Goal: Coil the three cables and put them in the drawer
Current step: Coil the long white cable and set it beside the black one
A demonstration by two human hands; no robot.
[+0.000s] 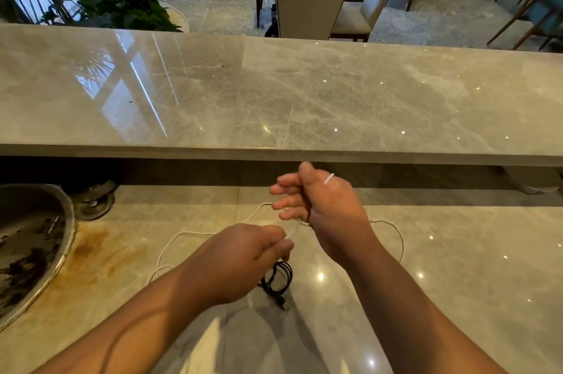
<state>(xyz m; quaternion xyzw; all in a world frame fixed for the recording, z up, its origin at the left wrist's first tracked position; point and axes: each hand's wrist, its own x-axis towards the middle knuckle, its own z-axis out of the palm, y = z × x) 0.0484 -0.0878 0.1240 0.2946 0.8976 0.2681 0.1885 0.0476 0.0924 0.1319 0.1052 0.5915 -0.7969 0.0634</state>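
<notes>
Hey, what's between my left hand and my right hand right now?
In the head view, a short, motion-blurred stretch of the white cable runs from the pinching left hand across to the right hand.

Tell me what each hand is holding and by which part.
Both hold the white cable. The left hand pinches a stretch between thumb and fingers; the right hand has it looped round the palm, over the hand's back.

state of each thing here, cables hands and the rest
white cable: mostly loose on the counter, one loop round the right hand
black cable: coiled, lying on the counter
left hand: pinches the white cable
right hand: holds the loop
sink: stained
</notes>
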